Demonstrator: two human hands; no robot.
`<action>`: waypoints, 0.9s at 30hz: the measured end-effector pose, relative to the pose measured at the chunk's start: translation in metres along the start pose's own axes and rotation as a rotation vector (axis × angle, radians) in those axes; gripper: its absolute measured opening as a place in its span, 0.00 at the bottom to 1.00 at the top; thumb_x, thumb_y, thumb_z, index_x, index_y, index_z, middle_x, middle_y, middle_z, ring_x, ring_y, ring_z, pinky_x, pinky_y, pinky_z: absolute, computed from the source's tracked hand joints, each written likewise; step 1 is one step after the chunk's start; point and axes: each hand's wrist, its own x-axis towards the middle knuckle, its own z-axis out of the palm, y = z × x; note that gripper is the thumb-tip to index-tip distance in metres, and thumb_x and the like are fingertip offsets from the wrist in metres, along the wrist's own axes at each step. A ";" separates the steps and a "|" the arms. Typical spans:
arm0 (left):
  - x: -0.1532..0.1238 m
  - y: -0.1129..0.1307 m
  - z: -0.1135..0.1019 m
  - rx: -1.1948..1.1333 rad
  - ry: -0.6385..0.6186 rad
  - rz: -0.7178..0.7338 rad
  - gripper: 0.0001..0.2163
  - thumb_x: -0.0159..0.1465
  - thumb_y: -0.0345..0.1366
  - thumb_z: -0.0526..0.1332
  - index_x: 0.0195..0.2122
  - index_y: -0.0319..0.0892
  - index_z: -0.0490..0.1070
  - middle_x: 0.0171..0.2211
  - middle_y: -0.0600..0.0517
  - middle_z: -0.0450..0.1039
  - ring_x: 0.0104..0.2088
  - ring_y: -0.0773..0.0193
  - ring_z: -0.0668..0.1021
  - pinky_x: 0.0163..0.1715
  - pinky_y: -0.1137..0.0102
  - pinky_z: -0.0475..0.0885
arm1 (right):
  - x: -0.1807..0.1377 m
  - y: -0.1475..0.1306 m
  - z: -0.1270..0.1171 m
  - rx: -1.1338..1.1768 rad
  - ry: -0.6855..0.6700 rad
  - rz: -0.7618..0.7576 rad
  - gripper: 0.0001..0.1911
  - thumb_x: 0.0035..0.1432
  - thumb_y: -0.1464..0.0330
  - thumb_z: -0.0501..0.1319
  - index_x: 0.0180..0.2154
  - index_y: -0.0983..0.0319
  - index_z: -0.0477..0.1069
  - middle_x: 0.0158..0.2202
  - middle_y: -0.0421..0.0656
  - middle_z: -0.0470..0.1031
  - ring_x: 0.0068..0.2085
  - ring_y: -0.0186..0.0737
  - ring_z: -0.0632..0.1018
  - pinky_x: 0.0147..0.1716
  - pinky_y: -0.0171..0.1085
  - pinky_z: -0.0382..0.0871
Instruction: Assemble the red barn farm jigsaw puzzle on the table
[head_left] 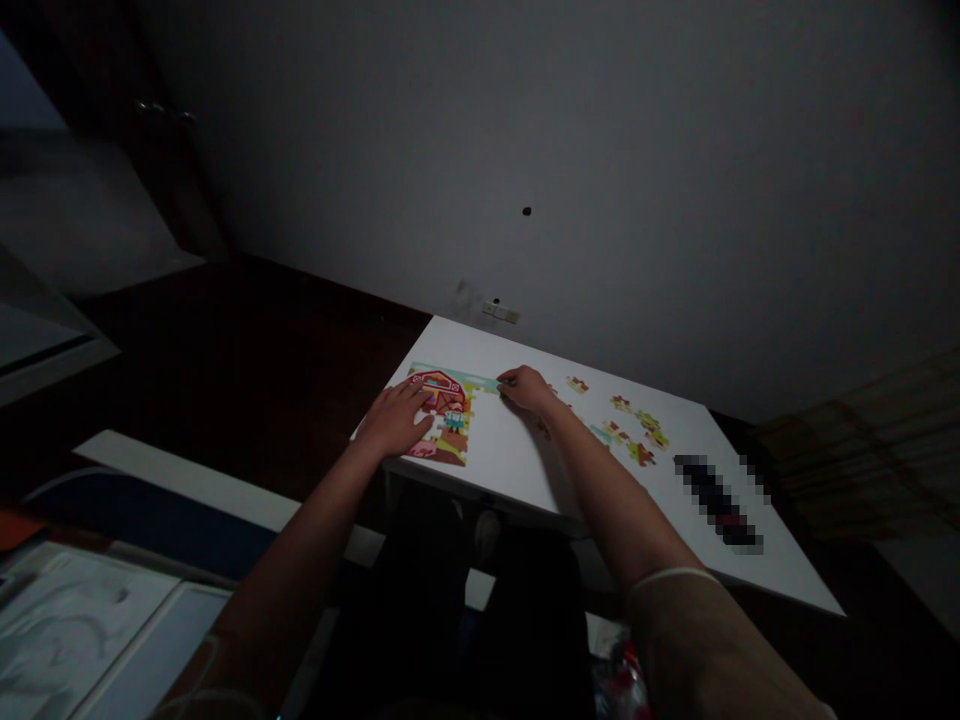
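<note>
A partly joined jigsaw puzzle (448,415) with a red barn picture lies at the left end of a small white table (517,460). My left hand (395,419) rests flat on the puzzle's left side, fingers stretched out. My right hand (525,387) is at the puzzle's upper right corner, fingers curled and pinched on a light blue puzzle piece (489,383) at the top edge. Several loose puzzle pieces (634,428) lie scattered on the table to the right of my right forearm.
A dark object (718,502), blurred out, lies on the table's right part. A grey wall with a socket (500,313) rises behind the table. Dark floor lies to the left. White boards (97,620) lie at lower left. My dark-clothed legs are under the table's front edge.
</note>
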 end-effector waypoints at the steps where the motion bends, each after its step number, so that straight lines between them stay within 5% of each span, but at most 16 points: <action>1: 0.000 0.000 0.000 0.003 -0.004 0.001 0.28 0.73 0.55 0.51 0.74 0.63 0.65 0.79 0.59 0.56 0.79 0.54 0.59 0.78 0.48 0.54 | 0.000 0.000 0.000 -0.009 0.000 -0.015 0.19 0.73 0.68 0.63 0.60 0.67 0.82 0.57 0.51 0.85 0.53 0.43 0.81 0.54 0.33 0.68; 19: 0.002 -0.005 0.005 -0.007 0.015 0.012 0.28 0.73 0.55 0.52 0.74 0.65 0.64 0.79 0.58 0.57 0.79 0.53 0.60 0.77 0.46 0.54 | -0.004 -0.002 -0.005 -0.107 -0.058 -0.141 0.20 0.74 0.67 0.63 0.62 0.62 0.80 0.60 0.48 0.82 0.58 0.45 0.76 0.60 0.32 0.64; 27: 0.003 0.000 0.000 0.016 0.012 0.017 0.29 0.71 0.54 0.53 0.73 0.63 0.67 0.79 0.58 0.58 0.78 0.50 0.62 0.76 0.47 0.58 | -0.031 0.007 -0.012 -0.021 0.095 -0.066 0.22 0.79 0.66 0.57 0.67 0.59 0.76 0.67 0.50 0.76 0.64 0.47 0.73 0.66 0.37 0.61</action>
